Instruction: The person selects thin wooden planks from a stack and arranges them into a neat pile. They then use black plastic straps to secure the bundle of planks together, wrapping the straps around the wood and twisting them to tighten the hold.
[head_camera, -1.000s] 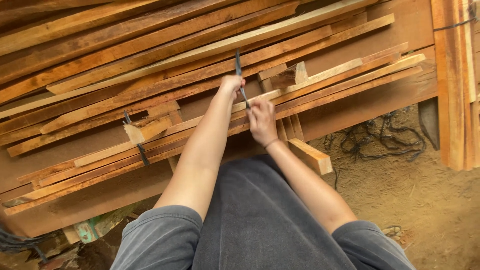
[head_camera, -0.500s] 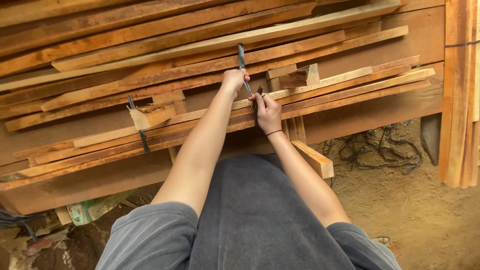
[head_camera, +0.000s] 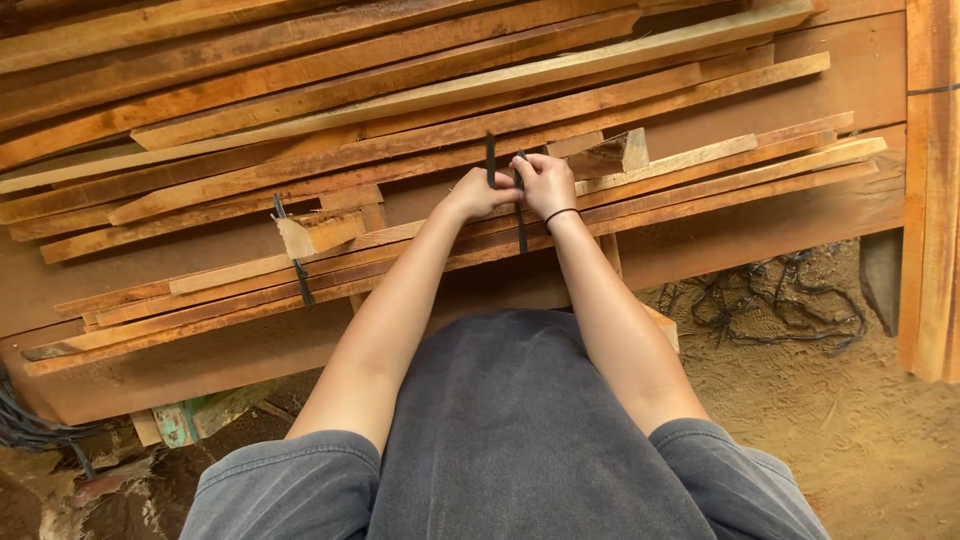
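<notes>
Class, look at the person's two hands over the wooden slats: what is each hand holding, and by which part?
Both hands grip a black strap wrapped around the bundle of wooden slats. The left hand holds its upright free end; the right hand pinches it beside that, at the bundle's top.

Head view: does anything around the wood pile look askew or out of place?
The planks lie fanned at uneven angles, ends not lined up. A short offcut sits loose by one black strap. A dark tangle of cord lies on the dirt. Both hands grip another strap.
</notes>
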